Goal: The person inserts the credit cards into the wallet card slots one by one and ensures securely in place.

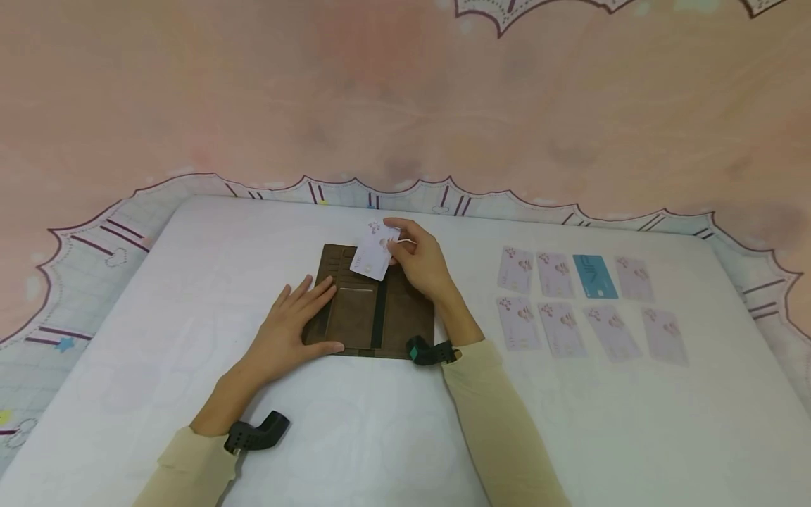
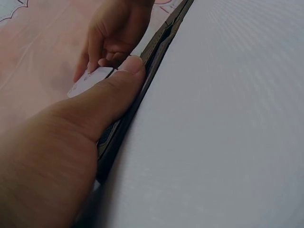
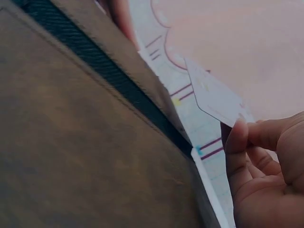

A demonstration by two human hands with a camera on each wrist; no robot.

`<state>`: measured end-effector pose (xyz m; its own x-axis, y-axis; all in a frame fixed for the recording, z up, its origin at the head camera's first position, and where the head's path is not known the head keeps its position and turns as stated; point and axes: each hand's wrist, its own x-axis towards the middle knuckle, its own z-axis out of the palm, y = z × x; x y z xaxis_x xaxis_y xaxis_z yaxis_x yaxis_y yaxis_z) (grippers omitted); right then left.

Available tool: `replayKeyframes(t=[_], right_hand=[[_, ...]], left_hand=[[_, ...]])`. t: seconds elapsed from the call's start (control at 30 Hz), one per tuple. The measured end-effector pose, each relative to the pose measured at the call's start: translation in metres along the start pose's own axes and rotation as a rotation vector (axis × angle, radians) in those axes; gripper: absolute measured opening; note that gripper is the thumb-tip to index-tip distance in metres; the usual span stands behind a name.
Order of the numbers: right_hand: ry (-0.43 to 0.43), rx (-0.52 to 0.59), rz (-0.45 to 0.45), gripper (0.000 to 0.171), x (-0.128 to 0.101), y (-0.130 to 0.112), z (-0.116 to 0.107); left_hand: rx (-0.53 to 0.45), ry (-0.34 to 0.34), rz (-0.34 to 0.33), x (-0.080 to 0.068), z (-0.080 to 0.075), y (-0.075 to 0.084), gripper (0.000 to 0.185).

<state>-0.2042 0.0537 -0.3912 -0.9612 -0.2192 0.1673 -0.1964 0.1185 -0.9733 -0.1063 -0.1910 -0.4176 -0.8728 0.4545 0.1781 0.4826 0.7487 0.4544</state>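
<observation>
While the left hand [image 1: 293, 325] lies flat and open on the brown wallet [image 1: 374, 310] on the white table [image 1: 190, 282], the right hand [image 1: 421, 259] pinches a pale card [image 1: 374, 252] over its top; I think it should tilt the card and slide it slowly into a slot; keep pressing down.

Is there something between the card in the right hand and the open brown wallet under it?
Nothing visible stands between them. The right hand pinches the pale card just above the far part of the open wallet. The left hand lies flat on the wallet's left side, away from the card.
</observation>
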Motion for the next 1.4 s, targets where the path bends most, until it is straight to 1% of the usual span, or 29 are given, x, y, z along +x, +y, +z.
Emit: replayKeyframes(t=[0.23, 0.43, 0.6, 0.7, 0.93, 1.03, 1.2, 1.3, 1.4], right_hand=[[-0.060, -0.050, -0.006, 0.039, 0.002, 0.006, 0.014], [-0.028, -0.058, 0.009, 0.039, -0.001, 0.012, 0.015], [-0.038, -0.056, 0.018, 0.040, -0.003, 0.016, 0.012], [-0.026, -0.060, 0.018, 0.042, -0.005, 0.018, 0.012], [-0.009, -0.025, -0.013, 0.044, -0.002, 0.021, 0.014], [-0.007, -0.050, -0.003, 0.042, -0.003, 0.020, 0.015], [-0.031, -0.147, -0.003, 0.036, -0.004, 0.018, 0.016], [-0.029, -0.167, -0.003, 0.036, -0.005, 0.017, 0.015], [-0.023, -0.172, 0.009, 0.036, -0.005, 0.016, 0.014]], left_hand=[[-0.008, 0.006, -0.023, -0.003, -0.003, 0.000, 0.091], [-0.004, -0.007, -0.014, 0.000, -0.002, 0.002, 0.091], [-0.001, -0.012, -0.013, 0.001, 0.000, 0.002, 0.093], [0.008, -0.022, -0.011, 0.000, 0.001, 0.002, 0.093], [0.023, 0.006, -0.003, 0.000, 0.001, 0.000, 0.092], [0.021, 0.004, -0.003, -0.002, 0.001, 0.000, 0.092], [0.017, 0.007, -0.009, -0.003, 0.001, 0.000, 0.091], [0.013, 0.006, -0.011, -0.001, 0.000, 0.001, 0.090], [0.010, -0.008, -0.017, 0.000, -0.001, 0.001, 0.090]])
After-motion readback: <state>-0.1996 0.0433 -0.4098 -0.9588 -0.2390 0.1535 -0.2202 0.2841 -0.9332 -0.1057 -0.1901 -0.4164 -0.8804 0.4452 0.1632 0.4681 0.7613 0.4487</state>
